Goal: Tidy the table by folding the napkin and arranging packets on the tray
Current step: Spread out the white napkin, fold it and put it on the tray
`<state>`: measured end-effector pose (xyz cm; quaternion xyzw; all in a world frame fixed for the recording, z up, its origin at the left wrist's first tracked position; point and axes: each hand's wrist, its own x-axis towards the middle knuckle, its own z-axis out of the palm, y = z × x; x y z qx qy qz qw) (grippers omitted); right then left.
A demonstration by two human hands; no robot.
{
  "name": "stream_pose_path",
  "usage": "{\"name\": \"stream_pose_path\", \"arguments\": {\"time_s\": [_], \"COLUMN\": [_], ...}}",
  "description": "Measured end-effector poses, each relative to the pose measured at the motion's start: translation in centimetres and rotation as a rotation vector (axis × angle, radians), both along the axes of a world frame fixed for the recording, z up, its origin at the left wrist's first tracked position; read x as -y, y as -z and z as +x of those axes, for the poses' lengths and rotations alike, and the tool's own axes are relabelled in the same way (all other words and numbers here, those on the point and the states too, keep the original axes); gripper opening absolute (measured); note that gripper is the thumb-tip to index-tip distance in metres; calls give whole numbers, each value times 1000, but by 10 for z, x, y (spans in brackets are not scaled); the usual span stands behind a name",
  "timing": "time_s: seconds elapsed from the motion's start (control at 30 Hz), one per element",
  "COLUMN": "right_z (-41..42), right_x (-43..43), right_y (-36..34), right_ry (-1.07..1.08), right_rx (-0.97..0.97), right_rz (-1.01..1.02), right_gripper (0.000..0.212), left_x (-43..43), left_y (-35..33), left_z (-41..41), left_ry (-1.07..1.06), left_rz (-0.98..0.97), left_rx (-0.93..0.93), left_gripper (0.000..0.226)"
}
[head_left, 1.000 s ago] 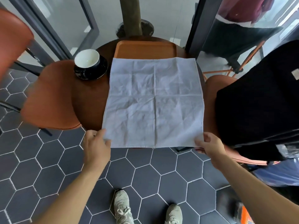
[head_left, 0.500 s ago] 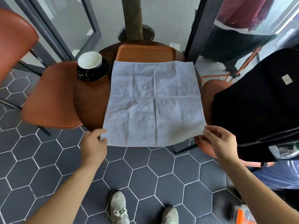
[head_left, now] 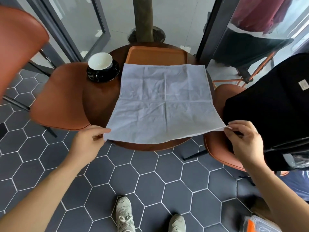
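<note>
Round brown table (head_left: 100, 104) on dark hex tiles, orange chairs either side. Napkin (head_left: 164, 104) spread flat over it, far edge covering the near part of an orange tray (head_left: 155, 53); visible bit of tray holds nothing. White cup (head_left: 100, 61) on black saucer w/ nothing inside, just beside napkin's far-left corner. Left hand (head_left: 87, 143) & right hand (head_left: 244, 141) each pinch a near corner.

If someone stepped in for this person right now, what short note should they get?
Left hand: pinching the napkin's near left corner.
Right hand: pinching the near right corner, lifted slightly.
The napkin lies spread open over the round table, its far edge covering the near part of the orange tray. Cup on saucer sits to the left.
Done: napkin spread out flat.
Left: fold it, then arrange packets on the tray; none are visible on the table.
</note>
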<state>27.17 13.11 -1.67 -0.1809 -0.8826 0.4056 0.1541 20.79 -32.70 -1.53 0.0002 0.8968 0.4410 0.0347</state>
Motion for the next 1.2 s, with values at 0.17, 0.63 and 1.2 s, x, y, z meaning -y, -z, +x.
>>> {"name": "stream_pose_path", "arguments": {"time_s": [0.17,0.63,1.2], "right_z": [-6,-12,-65], "right_x": [1,9,15], "right_y": [-5,-10,-13], "right_ry": [-63,-71,111], "right_rx": [45,-9,66], "right_rz": [-105,-86,-31], "right_gripper": [17,22,13], "left_x": [2,14,-4], "left_y": [-9,-22,1], "left_z": [-7,-3,-82], "left_ry": [48,-15,-199], "left_rz": [32,186,284], "left_rx": [-133,-52,-67], "left_gripper": [38,37,31]}}
